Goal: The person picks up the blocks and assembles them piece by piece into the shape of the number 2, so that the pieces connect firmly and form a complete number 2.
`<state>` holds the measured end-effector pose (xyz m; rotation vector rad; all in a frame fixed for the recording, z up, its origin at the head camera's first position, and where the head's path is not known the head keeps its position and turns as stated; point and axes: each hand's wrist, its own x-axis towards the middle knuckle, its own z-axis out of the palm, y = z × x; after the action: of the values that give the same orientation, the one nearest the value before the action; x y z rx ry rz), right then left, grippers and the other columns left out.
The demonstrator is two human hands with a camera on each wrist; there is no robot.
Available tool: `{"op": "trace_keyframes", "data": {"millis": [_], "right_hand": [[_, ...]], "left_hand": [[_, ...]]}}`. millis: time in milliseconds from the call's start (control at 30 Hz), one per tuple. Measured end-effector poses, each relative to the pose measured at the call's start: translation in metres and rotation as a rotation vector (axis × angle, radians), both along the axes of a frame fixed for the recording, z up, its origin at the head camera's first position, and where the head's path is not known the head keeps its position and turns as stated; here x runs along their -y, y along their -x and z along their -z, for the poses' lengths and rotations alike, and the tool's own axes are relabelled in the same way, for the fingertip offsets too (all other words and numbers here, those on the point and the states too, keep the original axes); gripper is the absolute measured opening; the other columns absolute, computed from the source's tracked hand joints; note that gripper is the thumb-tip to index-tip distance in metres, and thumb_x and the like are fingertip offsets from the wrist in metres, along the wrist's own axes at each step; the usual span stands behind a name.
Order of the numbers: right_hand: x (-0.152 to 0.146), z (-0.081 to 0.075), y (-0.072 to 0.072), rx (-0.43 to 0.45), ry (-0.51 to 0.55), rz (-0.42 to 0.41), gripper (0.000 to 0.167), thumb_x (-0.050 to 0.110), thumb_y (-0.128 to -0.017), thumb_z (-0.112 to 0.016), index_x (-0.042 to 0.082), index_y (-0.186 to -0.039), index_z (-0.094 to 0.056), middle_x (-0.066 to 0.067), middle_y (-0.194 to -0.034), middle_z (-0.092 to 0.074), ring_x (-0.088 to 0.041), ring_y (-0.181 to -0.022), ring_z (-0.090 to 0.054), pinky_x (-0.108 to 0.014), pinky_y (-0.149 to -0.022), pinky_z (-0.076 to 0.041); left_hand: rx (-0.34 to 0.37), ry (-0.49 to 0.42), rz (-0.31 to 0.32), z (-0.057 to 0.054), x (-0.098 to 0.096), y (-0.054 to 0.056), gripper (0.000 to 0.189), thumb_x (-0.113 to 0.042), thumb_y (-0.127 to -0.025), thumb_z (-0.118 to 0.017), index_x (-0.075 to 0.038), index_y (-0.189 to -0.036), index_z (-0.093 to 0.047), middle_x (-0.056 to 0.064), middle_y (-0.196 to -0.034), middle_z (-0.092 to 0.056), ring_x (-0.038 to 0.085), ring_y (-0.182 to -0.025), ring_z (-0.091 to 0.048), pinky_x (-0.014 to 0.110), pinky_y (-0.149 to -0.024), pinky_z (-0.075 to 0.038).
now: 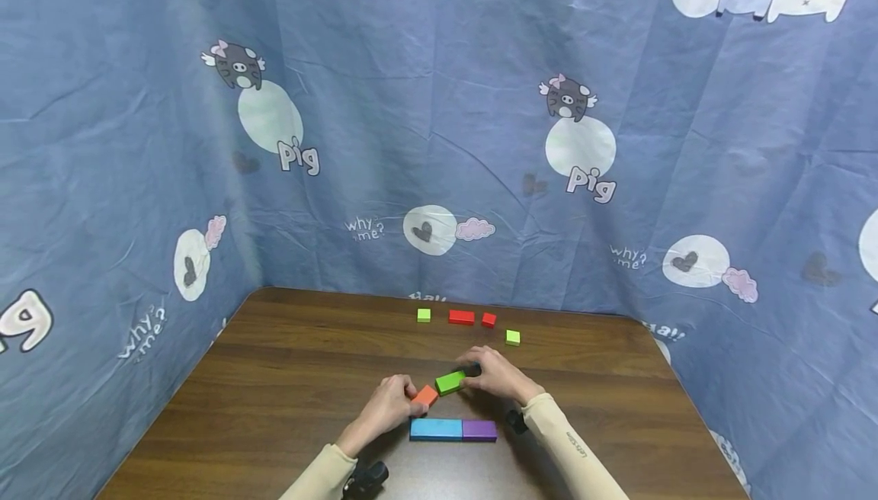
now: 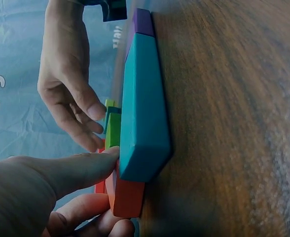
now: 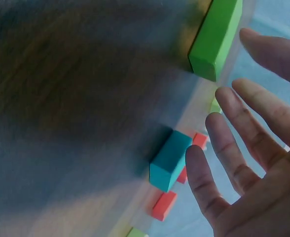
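My left hand pinches an orange block between thumb and fingers; the left wrist view shows the thumb on one side of this orange block. My right hand hovers at the right end of a longer green block. Its fingers spread apart in the right wrist view, with no block between them. Partly hidden under that hand is a small teal block. Nearer the body, a long blue block and a purple block lie end to end in a straight row.
Toward the back of the wooden table lie a red rectangular block, a small red cube, a light green cube and another light green cube. A blue patterned curtain hangs behind the table and along its sides.
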<state>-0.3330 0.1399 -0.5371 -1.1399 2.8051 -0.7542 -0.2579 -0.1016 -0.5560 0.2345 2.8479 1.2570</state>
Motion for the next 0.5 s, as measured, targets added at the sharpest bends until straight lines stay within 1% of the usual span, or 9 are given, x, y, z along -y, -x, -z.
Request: {"op": "trace_keyframes", "data": {"millis": [100,233,333,500], "right_hand": [[0.002,0.0036,0.0003,-0.012,-0.011,0.001,0.032,0.02,-0.083,-0.075,0.01,-0.113,-0.07,-0.004,-0.11,-0.069,-0.023,-0.106,-0.06,-0.039,-0.091,-0.047],[0.0032,0.0057,0.0009,-0.005,-0.02,0.007,0.031,0.018,-0.082,-0.075,0.009,-0.112,-0.071,-0.004,-0.109,-0.07,-0.021,-0.105,-0.061,-0.037,-0.09,-0.047],[0.0034,0.0063,0.0009,0.005,-0.024,-0.003,0.031,0.017,-0.082,-0.075,0.007,-0.111,-0.071,-0.004,-0.108,-0.07,-0.021,-0.103,-0.061,-0.036,-0.089,-0.048],[0.0031,0.0065,0.0007,-0.006,-0.02,-0.025,0.03,0.015,-0.082,-0.075,0.006,-0.111,-0.071,-0.005,-0.106,-0.069,-0.021,-0.099,-0.061,-0.035,-0.085,-0.049]], "left_hand": [[-0.006,-0.002,0.01,0.0005,0.0,-0.0003,0.026,-0.016,-0.072,-0.082,-0.004,-0.08,-0.061,0.003,-0.078,-0.058,0.014,-0.066,-0.049,0.026,-0.056,-0.039],[0.003,-0.01,0.013,0.0004,0.0,-0.0002,0.025,-0.017,-0.073,-0.082,-0.005,-0.08,-0.061,0.003,-0.078,-0.058,0.014,-0.066,-0.048,0.026,-0.056,-0.039],[0.002,-0.011,0.015,0.0,0.0004,-0.0003,0.025,-0.017,-0.073,-0.082,-0.004,-0.08,-0.061,0.003,-0.078,-0.058,0.014,-0.067,-0.048,0.026,-0.055,-0.039],[0.004,-0.003,0.007,-0.0003,0.0009,0.0,0.025,-0.017,-0.073,-0.082,-0.005,-0.08,-0.061,0.002,-0.078,-0.058,0.014,-0.068,-0.049,0.026,-0.057,-0.039]]}}
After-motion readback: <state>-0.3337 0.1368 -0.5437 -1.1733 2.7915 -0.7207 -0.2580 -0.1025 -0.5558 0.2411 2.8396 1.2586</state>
